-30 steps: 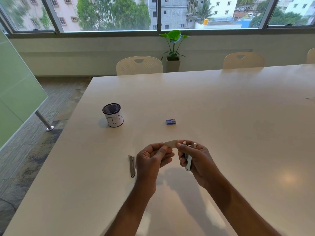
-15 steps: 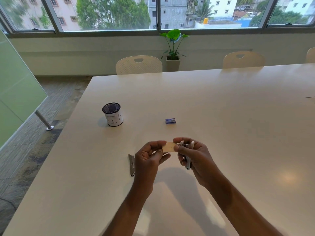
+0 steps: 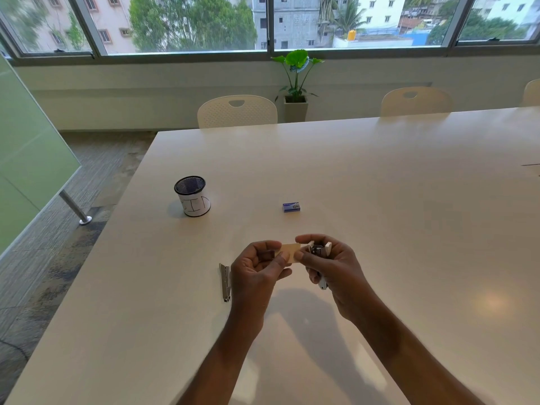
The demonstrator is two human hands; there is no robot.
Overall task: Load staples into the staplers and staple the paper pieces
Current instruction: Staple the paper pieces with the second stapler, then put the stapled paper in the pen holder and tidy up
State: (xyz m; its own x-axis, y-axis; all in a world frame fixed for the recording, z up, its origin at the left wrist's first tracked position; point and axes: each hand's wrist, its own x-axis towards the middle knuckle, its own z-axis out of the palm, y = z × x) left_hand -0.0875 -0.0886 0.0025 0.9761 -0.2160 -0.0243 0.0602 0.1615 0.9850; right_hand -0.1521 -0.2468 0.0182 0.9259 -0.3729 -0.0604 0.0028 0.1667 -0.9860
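Observation:
My right hand (image 3: 336,267) grips a small white stapler (image 3: 321,252) upright above the table, its mouth pointing up. A small beige paper piece (image 3: 290,251) sits between both hands; my left hand (image 3: 257,267) pinches its left edge with thumb and finger, and my right thumb and forefinger touch its right edge beside the stapler's mouth. A second, metal stapler (image 3: 225,282) lies flat on the white table (image 3: 380,185) just left of my left hand. A small blue staple box (image 3: 291,207) lies on the table beyond my hands.
A black mesh cup wrapped in white paper (image 3: 193,197) stands at the table's left. The table's left edge runs diagonally beside the cup, with floor beyond. White chairs (image 3: 237,111) and a potted plant (image 3: 296,83) stand behind the far edge.
The paper piece has turned flatter toward me and sits closer to the stapler's mouth. Both hands stay in nearly the same place.

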